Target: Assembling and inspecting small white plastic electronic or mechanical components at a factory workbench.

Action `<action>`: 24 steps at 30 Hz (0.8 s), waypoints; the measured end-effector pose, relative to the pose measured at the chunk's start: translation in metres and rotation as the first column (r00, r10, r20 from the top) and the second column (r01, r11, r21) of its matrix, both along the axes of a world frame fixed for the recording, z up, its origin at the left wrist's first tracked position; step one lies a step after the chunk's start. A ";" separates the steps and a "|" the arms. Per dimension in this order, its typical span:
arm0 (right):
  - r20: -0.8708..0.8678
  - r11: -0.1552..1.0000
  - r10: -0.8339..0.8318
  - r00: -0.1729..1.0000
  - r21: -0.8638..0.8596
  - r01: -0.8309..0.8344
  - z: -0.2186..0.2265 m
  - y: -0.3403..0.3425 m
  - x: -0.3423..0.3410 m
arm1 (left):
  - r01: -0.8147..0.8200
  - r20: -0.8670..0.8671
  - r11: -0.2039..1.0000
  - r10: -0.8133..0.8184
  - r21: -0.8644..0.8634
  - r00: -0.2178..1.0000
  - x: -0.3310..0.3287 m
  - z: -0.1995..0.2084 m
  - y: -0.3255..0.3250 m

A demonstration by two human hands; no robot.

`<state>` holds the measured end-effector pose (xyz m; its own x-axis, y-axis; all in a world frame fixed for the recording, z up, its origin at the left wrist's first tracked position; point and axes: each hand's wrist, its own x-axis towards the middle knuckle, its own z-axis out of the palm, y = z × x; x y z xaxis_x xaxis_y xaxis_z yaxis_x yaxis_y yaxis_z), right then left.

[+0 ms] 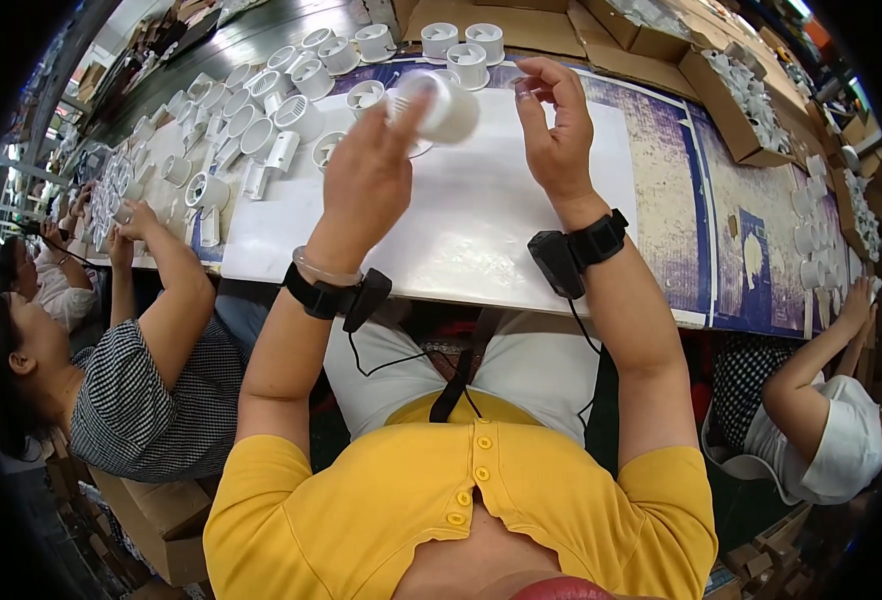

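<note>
My left hand (369,180) is raised over the left part of a white sheet (471,225). It grips a round white plastic cup-shaped part (448,108), blurred by motion. Level with it on the right, my right hand (559,135) hovers above the sheet. Its fingers curl toward the thumb and the tips come close together; anything between them is too small to make out. Several similar white round parts (468,66) stand just beyond my hands, some with inner vanes showing. A black device is strapped to each wrist.
Many white plastic parts (258,136) crowd the table's left side. Cardboard boxes (736,110) with small white pieces stand at the back right. One person (151,375) works close on my left, another (811,420) on my right. Black cables hang from my wrists.
</note>
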<state>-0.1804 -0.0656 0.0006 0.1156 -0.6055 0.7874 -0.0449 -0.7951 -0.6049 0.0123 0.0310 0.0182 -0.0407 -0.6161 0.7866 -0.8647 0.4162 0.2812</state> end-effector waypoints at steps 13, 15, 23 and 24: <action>0.014 0.994 -0.041 0.999 0.105 0.039 -0.008 -0.006 0.002 | 0.161 -0.454 0.956 -0.033 0.245 0.890 0.013 -0.001 -0.025; 0.013 0.993 -0.039 0.999 0.112 0.038 -0.008 -0.007 0.002 | 0.270 -0.748 0.936 -0.012 0.224 0.664 0.013 -0.004 -0.044; 0.018 0.988 -0.019 1.000 0.154 0.016 -0.012 -0.012 -0.001 | 0.438 -0.810 0.767 0.176 0.469 0.560 -0.007 -0.006 -0.090; 0.019 0.987 -0.019 1.000 0.162 0.016 -0.012 -0.013 0.000 | 0.439 -0.809 0.765 0.175 0.470 0.561 -0.007 -0.007 -0.090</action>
